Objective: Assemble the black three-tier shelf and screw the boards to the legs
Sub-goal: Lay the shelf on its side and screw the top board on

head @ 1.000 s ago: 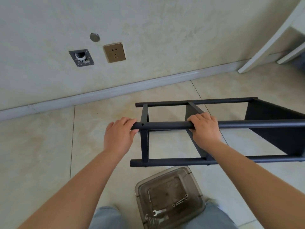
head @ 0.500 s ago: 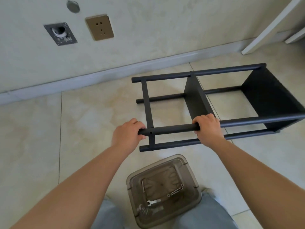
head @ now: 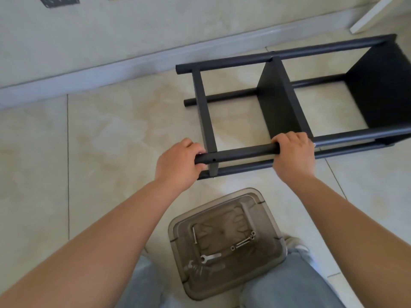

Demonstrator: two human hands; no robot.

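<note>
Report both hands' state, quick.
Left hand: closed around the end of the upper near leg.
Right hand: closed around the same leg.

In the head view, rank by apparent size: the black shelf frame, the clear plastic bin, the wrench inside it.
1. black shelf frame
2. clear plastic bin, though it sits nearer the camera
3. wrench, far the smallest

The person's left hand (head: 180,162) and right hand (head: 293,157) are bare, with forearms uncovered and no sleeves in view, while the legs wear light blue jeans (head: 287,283) either side of the clear plastic box (head: 282,245).
</note>
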